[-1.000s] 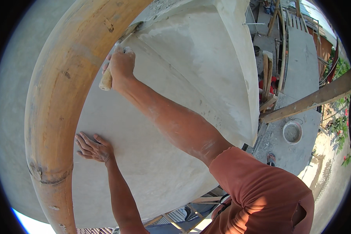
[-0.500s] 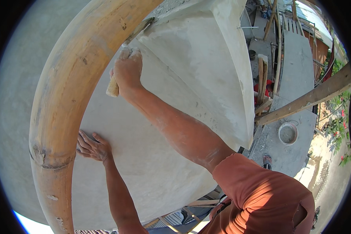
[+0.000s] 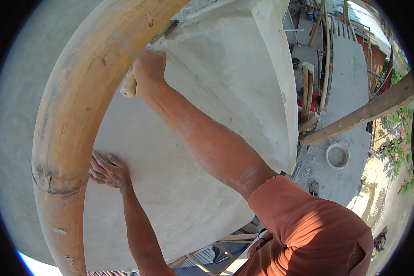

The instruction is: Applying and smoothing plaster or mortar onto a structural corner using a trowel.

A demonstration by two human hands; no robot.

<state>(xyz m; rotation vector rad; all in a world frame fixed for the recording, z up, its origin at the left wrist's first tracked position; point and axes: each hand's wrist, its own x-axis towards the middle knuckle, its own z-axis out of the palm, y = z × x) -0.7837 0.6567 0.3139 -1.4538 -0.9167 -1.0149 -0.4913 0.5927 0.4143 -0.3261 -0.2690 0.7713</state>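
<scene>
Your right hand (image 3: 148, 71) had slid a little lower along the grey plastered wall face (image 3: 207, 152) since the earlier frames, while your left hand (image 3: 106, 170) stayed flat on the same spot. You kept the right hand's grip closed around the pale wooden handle of a plastering tool (image 3: 129, 86), whose butt end stuck out below your fist; the tool's thin metal blade (image 3: 164, 30) showed above your knuckles, lying against the plaster close to the thick curved bamboo pole (image 3: 73, 115). Your left hand held nothing: its fingers were spread open and pressed on the plaster right beside the pole. Your right forearm crossed the wall face from the orange sleeve (image 3: 308, 230) at the lower right. Far below at the right, a round bucket of grey mortar (image 3: 337, 155) sat on a concrete slab (image 3: 349, 69), near a slanting wooden beam (image 3: 363, 112).
</scene>
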